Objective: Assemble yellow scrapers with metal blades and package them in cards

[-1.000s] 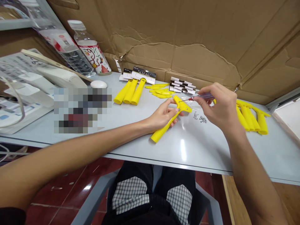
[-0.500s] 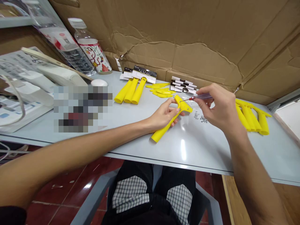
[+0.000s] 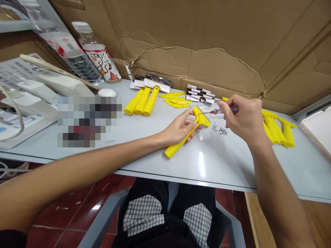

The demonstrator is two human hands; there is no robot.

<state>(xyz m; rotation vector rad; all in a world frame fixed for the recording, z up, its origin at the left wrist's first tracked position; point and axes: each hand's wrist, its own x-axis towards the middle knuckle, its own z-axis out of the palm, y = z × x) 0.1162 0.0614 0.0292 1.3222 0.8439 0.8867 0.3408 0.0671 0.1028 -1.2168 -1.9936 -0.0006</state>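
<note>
My left hand (image 3: 182, 128) is wrapped round the neck of a yellow T-shaped scraper (image 3: 178, 144), its handle end pointing toward me. Between the fingers of my right hand (image 3: 241, 117) is a screwdriver (image 3: 224, 109) with a clear, reddish handle. The screwdriver's thin shaft reaches left to the scraper's wide head, where its tip is at or very near a screw spot. Another screw shows near the head's right corner. Small loose screws and nuts (image 3: 222, 131) lie on the table just right of the scraper head.
Carded yellow handles (image 3: 148, 100), flat yellow pieces (image 3: 178, 102) and folded black-and-white cards (image 3: 200, 93) lie along the back of the table (image 3: 144, 155). More yellow scrapers (image 3: 287, 134) are at right. Bottles (image 3: 99, 58) and a white mouse (image 3: 107, 93) stand at left; cardboard (image 3: 219, 27) rises behind.
The screwdriver handle is slightly lower and farther right, and the fingers of my right hand have shifted on it. My left hand keeps its hold on the scraper. The whole view has shifted slightly.
</note>
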